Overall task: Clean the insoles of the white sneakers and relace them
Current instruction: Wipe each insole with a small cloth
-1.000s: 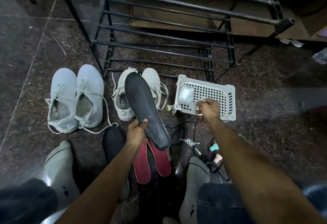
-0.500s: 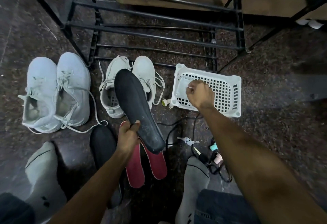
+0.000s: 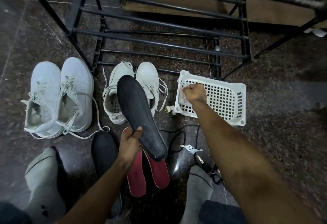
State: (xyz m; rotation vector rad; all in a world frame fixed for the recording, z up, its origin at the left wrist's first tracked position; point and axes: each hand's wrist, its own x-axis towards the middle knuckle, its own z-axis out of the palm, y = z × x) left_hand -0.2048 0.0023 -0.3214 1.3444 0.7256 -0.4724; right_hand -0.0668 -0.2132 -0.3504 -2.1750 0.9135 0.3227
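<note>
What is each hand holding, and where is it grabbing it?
The left hand grips the black insole on one long edge, near the end closest to the person. The right hand is curled over something pale in the white basket; too blurred to name.

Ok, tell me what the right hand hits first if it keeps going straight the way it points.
Most likely the clear wrapped item lying in the white basket. The right hand is already at it, fingers curled; contact can't be confirmed. Beyond lies the basket's rim.

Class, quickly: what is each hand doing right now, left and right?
Left hand: grips the black insole.
Right hand: curled round a clear packet in the white basket.
</note>
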